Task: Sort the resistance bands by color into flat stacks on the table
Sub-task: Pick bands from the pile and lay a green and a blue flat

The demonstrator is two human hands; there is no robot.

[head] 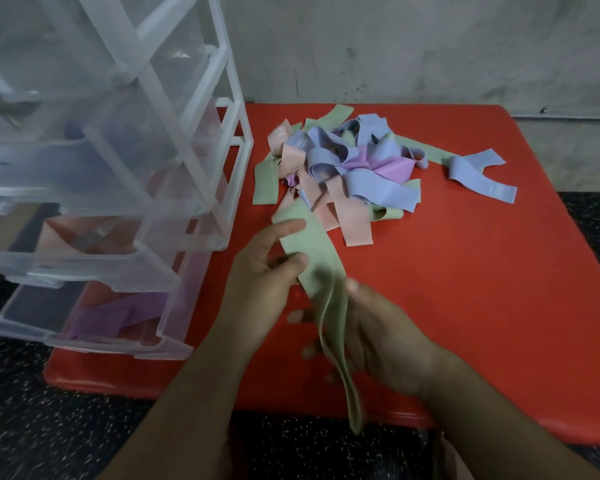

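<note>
Green band (321,268) held by left hand (260,289), right hand (385,337).

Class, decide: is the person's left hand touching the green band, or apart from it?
Touching. The head view shows the left hand gripping the green band, fingertips on its upper part.

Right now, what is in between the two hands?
A green band hangs there. The left hand pinches its upper part and the right hand holds it lower down, above the red table. The head view shows this.
</note>
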